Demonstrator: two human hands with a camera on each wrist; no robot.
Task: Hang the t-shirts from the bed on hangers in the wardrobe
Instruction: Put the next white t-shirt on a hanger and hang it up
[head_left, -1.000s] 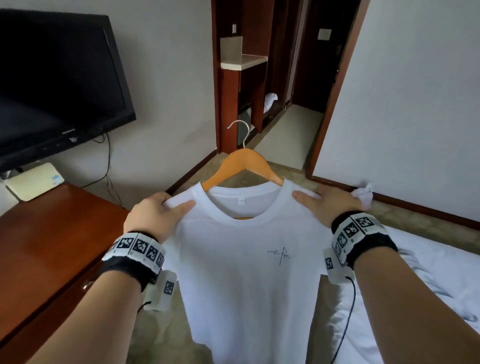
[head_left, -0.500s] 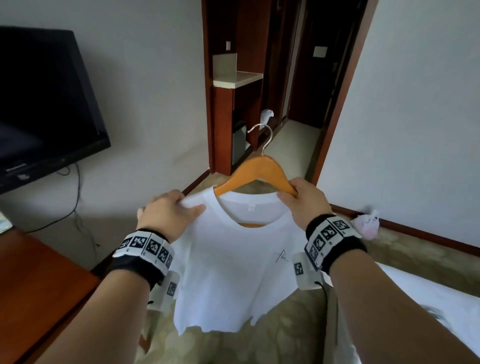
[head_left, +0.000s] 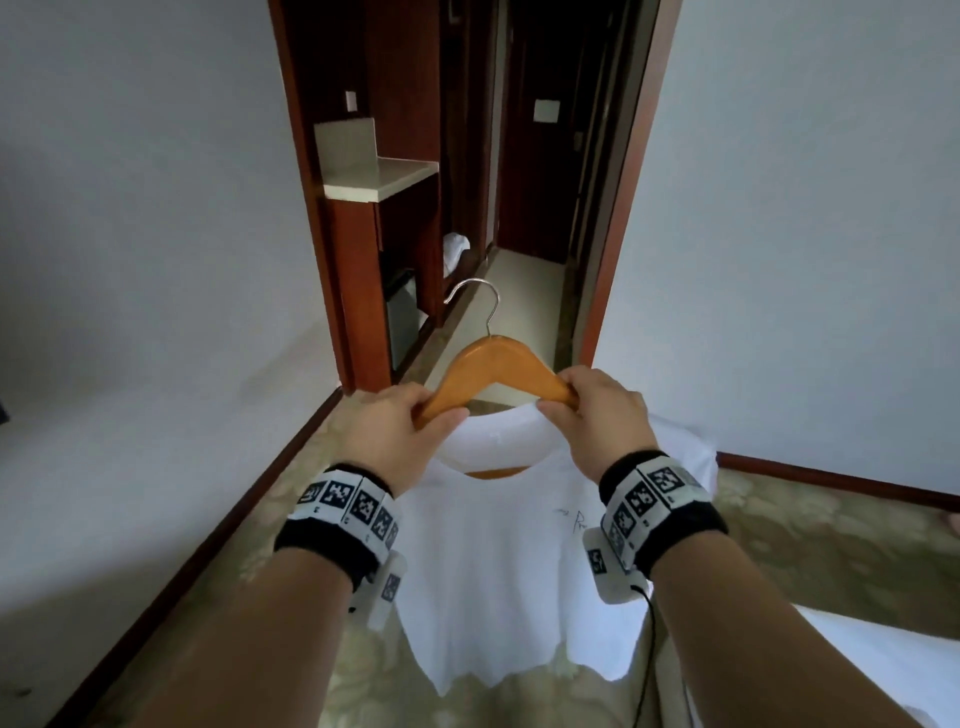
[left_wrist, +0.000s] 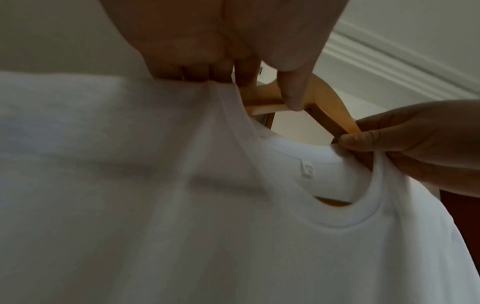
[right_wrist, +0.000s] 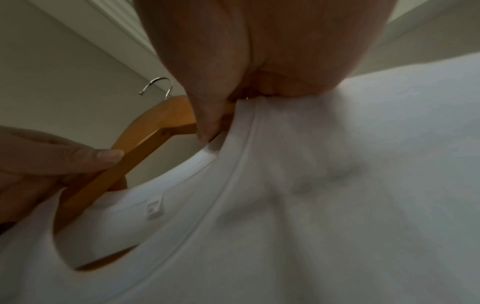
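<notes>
A dark wooden cabinet (head_left: 358, 270) is flanking the doorway ahead. Left hand (head_left: 400, 436) and right hand (head_left: 597, 415) are pinching the wooden hanger (head_left: 498, 364) level, side-to-side, hook (head_left: 475, 299) pointing up, white t-shirt (head_left: 509, 571) hanging below.

arms: bare forearms, no sleeves | left wristband (head_left: 332, 535): black fabric cuff, white strip of square black-and-white coded tags round it | left wrist unit (head_left: 384, 592): white box under wrist, one tag | right wristband (head_left: 662, 512): same cuff and tags | right wrist unit (head_left: 610, 569): white box, tagged | cable (head_left: 647, 654): thin, black, hanging from right unit
</notes>
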